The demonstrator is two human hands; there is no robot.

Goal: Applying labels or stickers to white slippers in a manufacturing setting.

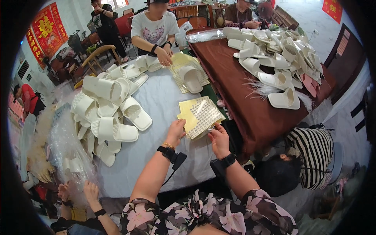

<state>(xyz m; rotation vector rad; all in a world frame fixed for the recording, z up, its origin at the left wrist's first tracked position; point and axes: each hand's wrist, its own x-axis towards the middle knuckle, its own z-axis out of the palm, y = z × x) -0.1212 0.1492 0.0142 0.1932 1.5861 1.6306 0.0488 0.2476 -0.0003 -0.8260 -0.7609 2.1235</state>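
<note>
Several yellow-backed sticker sheets [201, 117], printed with rows of small labels, are held above the pale table cover in front of me. My left hand [176, 132] is closed on their left edge, fingers pinching. At the lower right corner my right hand [218, 138] pinches the sheets too; a small shiny bit by its fingertips is too small to name. Beyond them, a cream slipper [190, 79] rests on more yellow sticker sheets [181, 62], near a co-worker's hands [163, 55]. To the left of my hands lies a heap of cream slippers [113, 127].
A brown-covered table [235, 86] to the right bears another slipper pile [278, 55] and a pink slipper [310, 85]. Clear plastic wrap [72, 129] hangs at the left, by another person's hands [91, 192]. A person in stripes [311, 154] bends down close on my right.
</note>
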